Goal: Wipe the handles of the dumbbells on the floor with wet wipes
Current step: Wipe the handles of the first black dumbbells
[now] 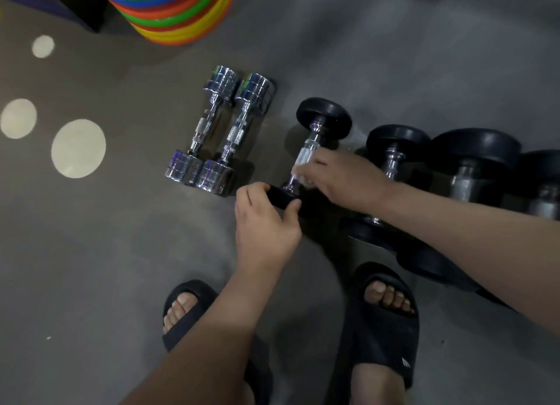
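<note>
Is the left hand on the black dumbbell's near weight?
Touching: the head view shows the left hand gripping the black dumbbell by its near weight.

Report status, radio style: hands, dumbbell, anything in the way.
Left hand grips near head of black dumbbell. Right hand pinches wipe on its handle. Chrome pair left, apart; nothing blocking.
</note>
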The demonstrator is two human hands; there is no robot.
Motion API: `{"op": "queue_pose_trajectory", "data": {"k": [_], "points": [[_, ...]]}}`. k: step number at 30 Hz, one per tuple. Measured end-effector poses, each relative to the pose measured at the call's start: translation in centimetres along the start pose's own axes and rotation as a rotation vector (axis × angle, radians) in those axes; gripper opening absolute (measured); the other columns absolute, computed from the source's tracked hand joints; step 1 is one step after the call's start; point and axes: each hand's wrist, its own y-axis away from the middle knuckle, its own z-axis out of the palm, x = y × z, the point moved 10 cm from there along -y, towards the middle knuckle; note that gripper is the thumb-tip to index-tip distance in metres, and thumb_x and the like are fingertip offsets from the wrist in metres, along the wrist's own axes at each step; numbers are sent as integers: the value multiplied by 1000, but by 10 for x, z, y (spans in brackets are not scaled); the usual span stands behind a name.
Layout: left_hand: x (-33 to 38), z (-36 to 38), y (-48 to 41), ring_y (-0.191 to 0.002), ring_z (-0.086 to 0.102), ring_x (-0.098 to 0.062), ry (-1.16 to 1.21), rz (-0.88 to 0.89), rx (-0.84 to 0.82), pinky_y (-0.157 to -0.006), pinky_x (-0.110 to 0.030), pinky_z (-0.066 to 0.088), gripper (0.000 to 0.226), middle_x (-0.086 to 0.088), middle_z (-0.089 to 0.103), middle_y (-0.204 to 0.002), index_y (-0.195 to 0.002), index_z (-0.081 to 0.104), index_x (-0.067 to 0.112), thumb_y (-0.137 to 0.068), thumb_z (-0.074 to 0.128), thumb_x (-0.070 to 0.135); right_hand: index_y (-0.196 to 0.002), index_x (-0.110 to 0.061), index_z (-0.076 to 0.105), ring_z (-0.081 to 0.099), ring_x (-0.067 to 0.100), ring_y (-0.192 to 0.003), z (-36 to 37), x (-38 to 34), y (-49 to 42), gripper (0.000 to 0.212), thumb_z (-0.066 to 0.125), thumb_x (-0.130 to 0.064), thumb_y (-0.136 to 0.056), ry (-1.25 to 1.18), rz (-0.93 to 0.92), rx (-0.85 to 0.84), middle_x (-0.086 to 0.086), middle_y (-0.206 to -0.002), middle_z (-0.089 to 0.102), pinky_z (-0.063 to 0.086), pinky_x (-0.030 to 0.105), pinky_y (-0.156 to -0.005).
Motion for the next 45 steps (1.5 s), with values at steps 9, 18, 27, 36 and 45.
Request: {"op": "queue_pose_trajectory", "data": {"k": [9,18,27,36,45], "points": [[-14,-32,-30,-113,49,-31,-20,0,104,-100,-20,29,29,-13,54,-116,-112,64,8,-85,58,2,-128,-14,53,52,24,-72,-13,12,-49,31,46,-28,-101,9,193,146,6,-93,45,45,35,-56],[-20,-20,-34,-123,43,-29,-178,30,28,-108,-31,29,72,-10,50,-128,-131,51,9,-76,78,48,-121,-13,63,54,22,-76,-13,-6,-69,34,45,-29,-96,-90,66,166,12,-101,58,35,30,-60],[-18,-13,-41,-120,35,-30,-239,1,12,-108,-39,35,86,-10,39,-126,-131,49,14,-64,86,53,-99,-23,65,67,19,-91,40,30,-56,14,54,-15,-101,-1589,813,185,4,-97,71,55,30,-75],[-14,-10,-34,-114,40,-32,-235,18,0,-99,-42,44,71,-13,46,-119,-117,58,13,-64,85,52,-99,-14,68,68,17,-84,32,24,-55,17,53,-6,-97,-1546,807,65,3,-84,71,56,35,-74],[-17,-4,-13,-116,50,-28,-15,-58,-83,-100,-39,43,65,-9,57,-121,-133,50,15,-82,74,48,-108,-8,66,66,20,-88,20,27,-30,15,54,-7,-99,-1409,788,-62,13,-98,66,60,34,-81]]}}
